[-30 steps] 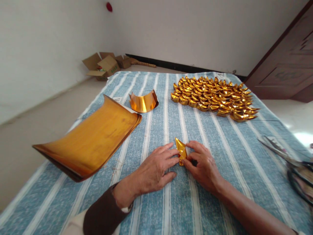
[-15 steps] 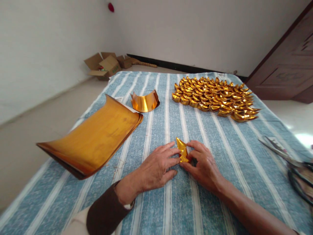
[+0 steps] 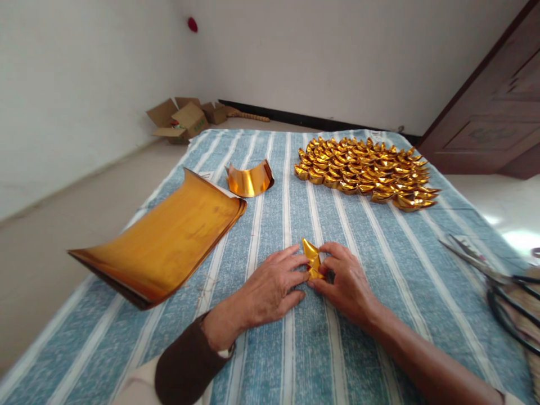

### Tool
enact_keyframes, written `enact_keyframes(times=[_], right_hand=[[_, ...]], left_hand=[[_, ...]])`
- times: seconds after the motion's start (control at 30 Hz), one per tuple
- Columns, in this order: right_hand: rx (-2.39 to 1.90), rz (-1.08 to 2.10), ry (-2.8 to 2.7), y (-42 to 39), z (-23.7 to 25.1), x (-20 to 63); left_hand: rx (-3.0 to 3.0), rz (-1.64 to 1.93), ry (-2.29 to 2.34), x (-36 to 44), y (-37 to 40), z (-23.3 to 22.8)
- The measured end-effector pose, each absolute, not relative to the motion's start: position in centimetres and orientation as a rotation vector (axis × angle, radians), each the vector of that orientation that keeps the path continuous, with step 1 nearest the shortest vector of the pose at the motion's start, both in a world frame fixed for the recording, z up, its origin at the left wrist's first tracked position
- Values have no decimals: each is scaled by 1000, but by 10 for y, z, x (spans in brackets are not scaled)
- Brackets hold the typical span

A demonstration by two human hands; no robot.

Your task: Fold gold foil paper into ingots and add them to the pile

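Beyond the piece (image 3: 311, 259) (probably half-folded): folded batch (image 3: 363, 169), done. Left of piece: unfolded sheets (image 3: 169, 236). Right hand (image 3: 346, 275) fingers clamped on piece, left hand (image 3: 274, 284) fingers apart.

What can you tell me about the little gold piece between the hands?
The gold piece looks like shiny foil paper, folded into creased facets with a pointed tip at its far end. It lies lengthwise away from the person, at the striped cloth. The right hand pinches its right side; the left hand's fingers are at its left edge. Fingers partly hide its near end.
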State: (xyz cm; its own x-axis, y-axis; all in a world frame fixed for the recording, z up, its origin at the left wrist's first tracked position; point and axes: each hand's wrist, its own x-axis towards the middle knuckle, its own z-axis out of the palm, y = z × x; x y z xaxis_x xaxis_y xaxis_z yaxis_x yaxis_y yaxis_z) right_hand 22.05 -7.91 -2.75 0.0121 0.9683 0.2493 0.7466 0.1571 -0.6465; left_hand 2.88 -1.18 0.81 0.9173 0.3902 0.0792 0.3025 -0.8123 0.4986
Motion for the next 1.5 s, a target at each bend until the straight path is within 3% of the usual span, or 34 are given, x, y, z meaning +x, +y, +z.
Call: enact_keyframes(times=[1.5], right_hand=[[-1484, 451, -1851, -81, -34, 234]], left_hand=[[2621, 297, 471, 31, -12, 5]])
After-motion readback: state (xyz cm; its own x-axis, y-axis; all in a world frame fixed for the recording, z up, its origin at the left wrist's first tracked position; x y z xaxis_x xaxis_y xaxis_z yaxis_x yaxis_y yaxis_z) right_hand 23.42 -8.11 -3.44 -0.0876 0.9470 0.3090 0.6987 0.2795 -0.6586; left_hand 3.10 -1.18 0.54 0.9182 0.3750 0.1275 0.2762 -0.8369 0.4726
